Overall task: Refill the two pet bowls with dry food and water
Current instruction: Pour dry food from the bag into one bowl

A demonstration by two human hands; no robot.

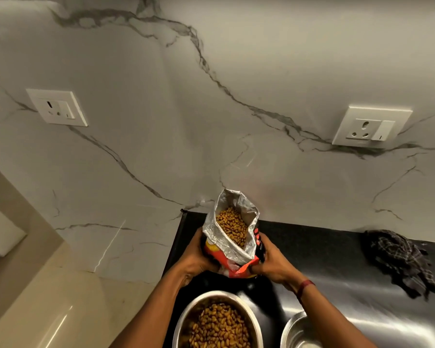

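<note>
A person is gripping an opened bag of dry pet food (232, 237) with both hands at a dark kitchen counter (312, 244), the pouch standing upright with its silver-lined mouth gaping towards the camera and brown kibble showing inside. The left hand (199, 257) is clasping the bag's left side, while the right hand (271, 264) — a reddish band (305, 287) circling its wrist — is wrapping around the lower right corner. Just in front of the bag, nearer the camera, a steel bowl (186, 320) is sitting on the counter, already holding a layer of kibble. A second steel bowl (290, 330) is resting to its right, partly cut off by the frame's lower edge; its contents cannot be made out. A dark checked cloth (402, 259) is lying crumpled at the counter's right end — well apart from the bowls. Behind, two white wall sockets (58, 108) (371, 128) are sitting in the grey-veined marble backsplash (211, 96).
</note>
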